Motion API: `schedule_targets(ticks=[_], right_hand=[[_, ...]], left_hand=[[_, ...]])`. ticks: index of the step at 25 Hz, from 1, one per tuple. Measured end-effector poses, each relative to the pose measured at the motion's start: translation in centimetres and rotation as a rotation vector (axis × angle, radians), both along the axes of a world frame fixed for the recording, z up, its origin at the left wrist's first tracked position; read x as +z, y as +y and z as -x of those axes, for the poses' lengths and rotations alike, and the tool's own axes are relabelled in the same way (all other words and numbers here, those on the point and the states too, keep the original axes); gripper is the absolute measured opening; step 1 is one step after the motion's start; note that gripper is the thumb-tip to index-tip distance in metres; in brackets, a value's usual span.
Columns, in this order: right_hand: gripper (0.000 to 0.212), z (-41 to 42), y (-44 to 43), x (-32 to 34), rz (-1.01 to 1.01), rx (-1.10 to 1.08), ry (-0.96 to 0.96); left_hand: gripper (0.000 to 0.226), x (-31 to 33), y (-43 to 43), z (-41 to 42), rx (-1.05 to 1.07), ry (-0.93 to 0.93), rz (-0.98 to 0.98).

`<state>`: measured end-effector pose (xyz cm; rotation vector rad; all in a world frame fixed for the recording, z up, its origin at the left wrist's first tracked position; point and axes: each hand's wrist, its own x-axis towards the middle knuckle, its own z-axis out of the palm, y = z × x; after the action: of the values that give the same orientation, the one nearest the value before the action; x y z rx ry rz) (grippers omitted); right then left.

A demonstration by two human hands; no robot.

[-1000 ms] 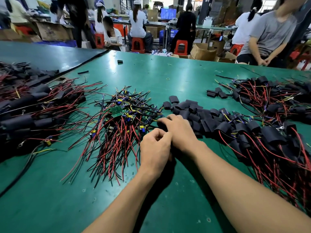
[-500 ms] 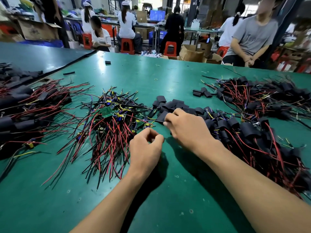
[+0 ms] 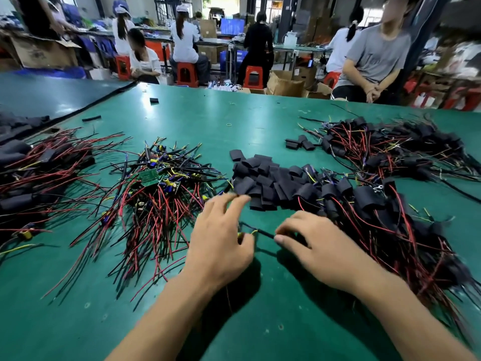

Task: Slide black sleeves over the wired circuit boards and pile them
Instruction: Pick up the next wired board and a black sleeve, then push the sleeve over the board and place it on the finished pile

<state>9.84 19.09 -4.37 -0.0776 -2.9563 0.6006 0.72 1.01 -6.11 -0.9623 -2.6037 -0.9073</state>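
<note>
A heap of bare wired circuit boards [image 3: 156, 183], green with red and black leads, lies left of centre on the green table [image 3: 208, 118]. Loose black sleeves [image 3: 263, 178] are heaped just right of it. Sleeved boards [image 3: 377, 212] pile up to the right of the sleeves. My left hand [image 3: 221, 243] is near the table's front, upper fingers spread toward the sleeves, thumb pinching yellow-tipped leads [image 3: 253, 231]. My right hand [image 3: 320, 248] curls round a dark piece at the other end of those leads; what it holds is mostly hidden.
More sleeved boards lie at the far right [image 3: 390, 149] and along the left edge [image 3: 33, 165]. Stray sleeves [image 3: 154, 100] sit farther back. A seated person in a grey shirt [image 3: 374, 56] is at the table's far side. Others work at benches behind.
Both hands have pulled back from the sleeve heap toward me and moved apart. A lead is now stretched between them. The left hand's upper fingers have opened out.
</note>
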Motion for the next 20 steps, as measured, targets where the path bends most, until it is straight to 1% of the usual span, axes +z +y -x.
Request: schedule_targets(ticks=[1, 2, 3, 5, 8, 10, 12, 14, 17, 18, 20], right_hand=[[0.018, -0.4, 0.0, -1.0, 0.024, -0.011, 0.021], [0.017, -0.6, 0.2, -1.8, 0.05, -0.043, 0.056], [0.015, -0.7, 0.4, -2.4, 0.083, -0.083, 0.101], [0.011, -0.7, 1.0, -3.2, 0.145, -0.157, 0.186], [0.011, -0.4, 1.2, -3.6, 0.17, -0.226, 0.267], [0.016, -0.4, 1.2, -3.4, 0.169, -0.241, 0.276], [0.023, -0.4, 1.1, -3.1, 0.177, -0.259, 0.284], [0.028, -0.4, 1.0, -2.7, 0.183, -0.264, 0.288], [0.038, -0.6, 0.9, -2.4, 0.175, -0.237, 0.267], [0.043, -0.7, 0.9, -2.3, 0.188, -0.229, 0.261], [0.051, -0.9, 1.0, -2.3, 0.213, -0.209, 0.243]], left_hand=[[0.06, -0.3, 0.0, 0.1, -0.013, -0.027, 0.118], [0.059, -0.6, 0.1, 0.3, -0.013, -0.023, 0.197], [0.058, -0.9, 0.2, 0.4, -0.007, -0.016, 0.237], [0.053, -0.9, 0.3, 0.4, 0.019, -0.007, 0.251], [0.046, -1.0, 0.0, 0.4, 0.063, 0.021, 0.2], [0.035, -1.0, -0.1, 0.5, 0.083, 0.024, 0.126], [0.018, -0.8, -0.2, 0.8, 0.108, 0.048, 0.024], [0.011, -0.4, -0.5, 1.0, 0.163, 0.062, -0.103], [0.014, 0.3, -1.2, 1.3, 0.29, 0.045, -0.28], [0.015, 0.5, -1.4, 1.4, 0.324, 0.005, -0.351], [0.021, 0.8, -1.6, 2.0, 0.369, -0.15, -0.51]])
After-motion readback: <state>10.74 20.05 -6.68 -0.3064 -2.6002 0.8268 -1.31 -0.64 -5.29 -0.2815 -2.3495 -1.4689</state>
